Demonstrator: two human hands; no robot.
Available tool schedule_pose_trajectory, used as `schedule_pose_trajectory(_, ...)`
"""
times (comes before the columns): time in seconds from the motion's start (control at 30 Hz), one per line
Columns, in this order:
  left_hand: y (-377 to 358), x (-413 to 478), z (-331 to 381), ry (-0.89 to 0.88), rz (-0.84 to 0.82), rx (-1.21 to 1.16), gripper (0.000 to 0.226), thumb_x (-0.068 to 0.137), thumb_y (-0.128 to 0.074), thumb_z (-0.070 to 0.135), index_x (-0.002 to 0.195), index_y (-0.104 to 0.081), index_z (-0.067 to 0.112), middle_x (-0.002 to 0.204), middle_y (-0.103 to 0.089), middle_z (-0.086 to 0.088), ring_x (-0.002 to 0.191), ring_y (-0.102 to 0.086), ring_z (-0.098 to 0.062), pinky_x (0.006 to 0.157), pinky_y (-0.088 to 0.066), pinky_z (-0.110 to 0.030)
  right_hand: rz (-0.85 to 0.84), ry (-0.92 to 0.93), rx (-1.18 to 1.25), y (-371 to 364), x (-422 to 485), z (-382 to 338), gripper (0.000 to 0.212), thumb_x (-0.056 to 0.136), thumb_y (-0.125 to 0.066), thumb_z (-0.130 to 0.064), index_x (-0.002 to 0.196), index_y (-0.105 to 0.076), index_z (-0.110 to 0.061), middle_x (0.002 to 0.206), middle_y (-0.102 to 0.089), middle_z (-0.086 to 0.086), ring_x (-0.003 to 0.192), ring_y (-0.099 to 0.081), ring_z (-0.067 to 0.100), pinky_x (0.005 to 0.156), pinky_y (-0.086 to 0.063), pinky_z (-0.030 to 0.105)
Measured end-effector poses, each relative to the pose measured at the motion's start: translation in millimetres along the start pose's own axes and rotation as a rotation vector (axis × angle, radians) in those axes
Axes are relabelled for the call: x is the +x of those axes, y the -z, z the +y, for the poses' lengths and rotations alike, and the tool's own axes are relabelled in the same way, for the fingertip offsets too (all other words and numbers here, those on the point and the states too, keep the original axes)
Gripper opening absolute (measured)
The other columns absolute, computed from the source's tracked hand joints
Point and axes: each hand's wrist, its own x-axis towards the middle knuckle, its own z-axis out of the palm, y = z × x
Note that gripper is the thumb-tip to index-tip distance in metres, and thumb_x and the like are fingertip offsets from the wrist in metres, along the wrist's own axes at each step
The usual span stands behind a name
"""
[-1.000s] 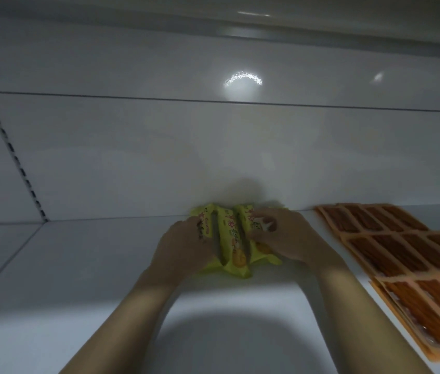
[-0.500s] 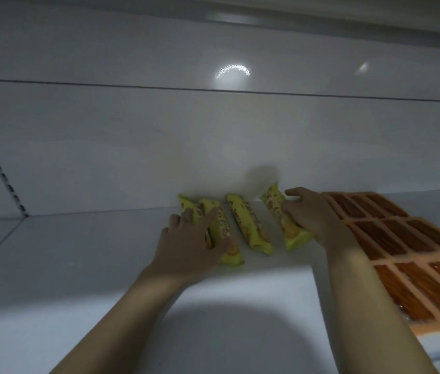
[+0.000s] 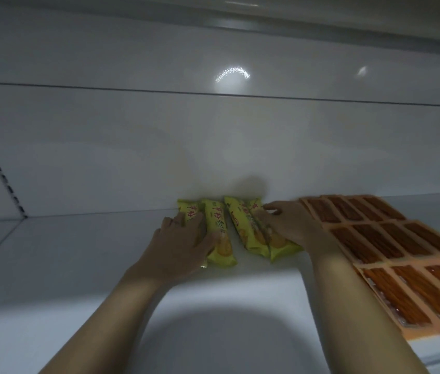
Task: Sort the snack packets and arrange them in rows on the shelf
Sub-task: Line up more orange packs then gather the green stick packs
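1. white shelf under dim light; four yellow packets lie by the back wall at mid-frame, left of the orange packets.
2. against the bunch of a second ago, they now lie in two pairs.
3. left hand presses flat on the left pair; right hand rests straight-fingered on the right pair, gripping nothing.
4. the row seems nearly set; one gap remains.

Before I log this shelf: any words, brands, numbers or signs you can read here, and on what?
Yellow packets: large red Chinese characters run down each wrapper, too blurred to quote.
Same packets, smaller print beside the characters: too small to read.
Orange packets: no readable print.
Shelf and back wall: no label, number or sign visible.
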Motion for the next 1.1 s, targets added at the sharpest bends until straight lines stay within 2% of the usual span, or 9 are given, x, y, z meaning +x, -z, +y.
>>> schedule_pose_trajectory(0.1, -3, 5, -4, -0.022, 0.008, -0.162, 0.056, 0.101, -0.034, 0.047, 0.152, -0.03, 0.024, 0.154, -0.035, -0.011, 0.144, -0.02, -0.025, 0.114, -0.018, -0.034, -0.005, 0.051, -0.064, -14, -1, -10, 0.022, 0.089, -0.064, -0.036, 0.107, -0.071, -0.023, 0.088, -0.063, -0.005, 0.092, -0.062, 0.019, 0.071, -0.034, 0.023)
schedule_pose_trajectory(0.17, -7, 5, -4, -0.015, 0.014, -0.168, 0.058, 0.101, -0.036, 0.045, 0.155, -0.024, 0.026, 0.158, -0.027, -0.012, 0.145, -0.015, -0.024, 0.115, -0.016, -0.033, 0.01, 0.051, -0.075, -19, 0, -12, 0.03, 0.089, -0.063, -0.034, 0.116, -0.068, -0.021, 0.105, -0.067, 0.0, 0.104, -0.06, 0.022, 0.076, -0.033, 0.022)
schedule_pose_trajectory(0.23, -10, 4, -2, 0.002, 0.02, -0.183, 0.059, 0.101, -0.038, 0.046, 0.155, -0.022, 0.029, 0.16, -0.02, -0.01, 0.143, -0.014, -0.024, 0.114, -0.017, -0.033, 0.016, 0.037, -0.048, -18, 1, -12, 0.039, 0.089, -0.065, -0.036, 0.125, -0.063, -0.022, 0.11, -0.066, -0.001, 0.098, -0.058, 0.018, 0.078, -0.033, 0.022)
schedule_pose_trajectory(0.37, -11, 1, 5, 0.037, 0.024, -0.227, 0.064, 0.095, -0.034, 0.062, 0.153, -0.023, 0.038, 0.158, -0.022, -0.01, 0.143, -0.018, -0.027, 0.113, -0.021, -0.037, 0.036, 0.07, -0.029, -15, 1, -9, 0.043, 0.087, -0.069, -0.034, 0.129, -0.061, -0.027, 0.091, -0.056, -0.01, 0.087, -0.053, 0.011, 0.076, -0.034, 0.022)
schedule_pose_trajectory(0.47, -13, 2, 13, 0.036, 0.036, -0.143, 0.066, 0.086, -0.028, 0.073, 0.149, -0.022, 0.051, 0.151, -0.031, -0.016, 0.14, -0.023, -0.032, 0.11, -0.027, -0.041, 0.015, 0.078, -0.065, -14, 2, -9, 0.036, 0.089, -0.065, -0.034, 0.126, -0.064, -0.032, 0.107, -0.065, -0.002, 0.102, -0.06, 0.018, 0.078, -0.035, 0.022)
schedule_pose_trajectory(0.57, -18, 5, 26, 0.003, 0.021, -0.076, 0.057, 0.093, -0.031, 0.069, 0.147, -0.022, 0.055, 0.151, -0.03, -0.019, 0.138, -0.024, -0.033, 0.111, -0.028, -0.041, -0.005, 0.076, -0.115, -10, 3, -7, 0.036, 0.094, -0.057, -0.043, 0.128, -0.063, -0.031, 0.127, -0.063, 0.002, 0.115, -0.057, 0.022, 0.083, -0.036, 0.024)
schedule_pose_trajectory(0.73, -21, 12, 45, -0.014, 0.002, 0.044, 0.055, 0.096, -0.022, 0.064, 0.15, -0.014, 0.053, 0.156, -0.023, -0.018, 0.136, -0.027, -0.035, 0.108, -0.028, -0.045, -0.055, 0.102, -0.215, 3, 0, -3, 0.044, 0.093, -0.056, -0.051, 0.126, -0.063, -0.023, 0.13, -0.062, 0.005, 0.121, -0.054, 0.025, 0.096, -0.041, 0.034)
schedule_pose_trajectory(0.97, -20, 20, 62, -0.001, -0.039, 0.122, 0.056, 0.1, -0.02, 0.058, 0.153, -0.009, 0.044, 0.157, -0.021, -0.021, 0.138, -0.028, -0.037, 0.108, -0.029, -0.046, -0.078, 0.062, -0.247, 3, -1, -2, 0.045, 0.099, -0.046, -0.046, 0.131, -0.057, -0.017, 0.134, -0.058, 0.01, 0.125, -0.05, 0.029, 0.099, -0.038, 0.034)
schedule_pose_trajectory(1.1, -12, 11, 55, 0.033, 0.023, 0.005, 0.063, 0.097, -0.027, 0.062, 0.154, -0.007, 0.043, 0.164, 0.005, -0.011, 0.147, -0.013, -0.034, 0.113, -0.023, -0.049, -0.091, 0.021, -0.226, 5, -4, -3, 0.054, 0.097, -0.042, -0.055, 0.144, -0.043, -0.028, 0.152, -0.034, 0.015, 0.137, -0.033, 0.037, 0.112, -0.03, 0.046)
